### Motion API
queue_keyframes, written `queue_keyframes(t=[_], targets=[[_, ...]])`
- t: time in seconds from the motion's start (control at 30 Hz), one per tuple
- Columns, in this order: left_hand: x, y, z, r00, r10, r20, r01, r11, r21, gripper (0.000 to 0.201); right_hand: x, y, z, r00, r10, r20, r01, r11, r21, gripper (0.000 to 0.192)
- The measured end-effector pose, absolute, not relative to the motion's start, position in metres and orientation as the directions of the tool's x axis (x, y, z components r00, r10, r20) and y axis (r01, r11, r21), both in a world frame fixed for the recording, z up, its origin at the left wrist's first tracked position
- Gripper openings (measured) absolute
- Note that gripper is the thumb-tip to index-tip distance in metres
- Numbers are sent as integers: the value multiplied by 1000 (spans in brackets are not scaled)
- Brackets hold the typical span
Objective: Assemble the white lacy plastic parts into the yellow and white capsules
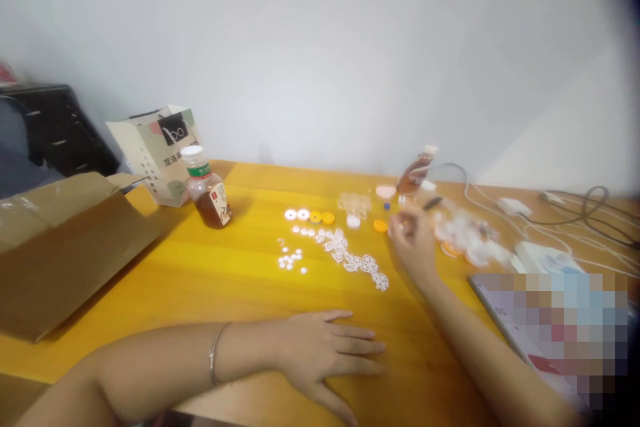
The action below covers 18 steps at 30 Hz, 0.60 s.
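My left hand (333,353) lies flat on the wooden table, fingers spread, holding nothing. Farther back, my right hand (413,240) is closed with its fingers curled together beside an orange round piece (380,226); what they pinch, if anything, is hidden. Left of it runs a trail of white lattice-like flat pieces (353,261). Small white discs (289,260) lie in a loose cluster farther left. Behind them stands a row of white rings (297,214) and yellow rings (321,217). A white round piece (353,221) sits in front of clear plastic pieces (354,201).
An open cardboard box (75,247), a paper bag (160,153) and a bottle of brown liquid (207,193) stand at left. A tilted brown bottle (416,172) is behind my right hand. Plastic-wrapped parts (465,233), cables (590,213) and a pixelated flat object (545,327) lie right.
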State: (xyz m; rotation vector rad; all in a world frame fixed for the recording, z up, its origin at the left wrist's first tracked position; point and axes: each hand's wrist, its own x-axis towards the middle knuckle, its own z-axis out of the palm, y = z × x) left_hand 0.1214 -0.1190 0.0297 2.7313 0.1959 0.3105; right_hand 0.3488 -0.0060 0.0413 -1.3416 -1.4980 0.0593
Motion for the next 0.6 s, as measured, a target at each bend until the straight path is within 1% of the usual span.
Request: queue_keyframes(t=[0.03, 0.07, 0.1, 0.17, 0.2, 0.27, 0.33, 0.4, 0.43, 0.5, 0.53, 0.57, 0.6], targets=[[122, -118, 29, 966, 179, 187, 96, -919, 384, 58, 332, -16, 41, 42, 772, 634, 677, 445, -586, 10], [122, -118, 29, 967, 179, 183, 99, -920, 378, 57, 315, -26, 39, -143, 780, 609, 639, 543, -545, 7], [122, -117, 29, 968, 176, 179, 100, -923, 371, 56, 299, -35, 36, -282, 769, 574, 584, 612, -533, 8], [123, -117, 27, 970, 162, 184, 90, -934, 345, 55, 273, -49, 28, -448, 732, 513, 497, 681, -538, 11], [124, -117, 26, 969, 148, 197, 78, -943, 325, 55, 265, -53, 23, -502, 715, 486, 467, 697, -544, 13], [124, -116, 20, 961, 119, 249, 48, -960, 274, 50, 256, -57, 17, -555, 695, 456, 440, 711, -548, 18], [124, -114, 13, 944, 107, 313, 35, -973, 228, 39, 255, -57, 13, -581, 684, 441, 428, 718, -549, 24], [121, -106, 8, 912, 124, 391, 52, -981, 189, 28, 259, -56, 12, -593, 679, 433, 422, 719, -552, 26], [118, -100, 7, 885, 150, 441, 81, -982, 170, 27, 262, -56, 13, -596, 679, 429, 418, 718, -556, 26], [107, -81, 10, 788, 258, 558, 208, -966, 153, 29, 265, -56, 13, -600, 681, 421, 413, 713, -566, 23], [101, -69, 13, 679, 386, 624, 354, -918, 182, 27, 266, -56, 14, -595, 686, 419, 415, 708, -571, 21], [94, -57, 17, 558, 533, 636, 504, -827, 250, 22, 267, -56, 14, -586, 695, 417, 422, 701, -575, 19], [87, -44, 20, 434, 640, 635, 602, -730, 325, 18, 268, -56, 14, -571, 707, 416, 433, 691, -579, 17]])
